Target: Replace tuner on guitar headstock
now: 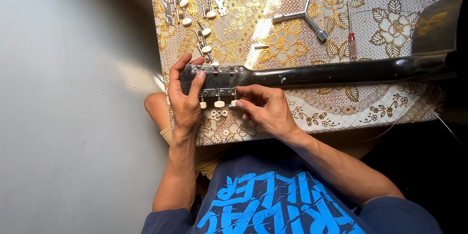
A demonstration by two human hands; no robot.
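Note:
A black guitar lies across the table, its neck (pixel 336 73) running right and its headstock (pixel 214 80) at the left. My left hand (pixel 186 98) wraps around the end of the headstock, thumb on the far side, forefinger across its face. My right hand (pixel 265 108) pinches a cream-buttoned tuning peg (pixel 234 102) on the near strip of tuners (pixel 219 92). A second tuner strip (pixel 217 69) runs along the far edge. Several small white washers (pixel 218 114) lie just below the headstock.
The table (pixel 341 112) has a gold floral cloth. Loose tuner strips and cream-knobbed pegs (pixel 187 4) lie at the back left. A three-armed metal wrench (pixel 304 14) and a red-handled screwdriver (pixel 352 43) lie beyond the neck. Grey floor lies left.

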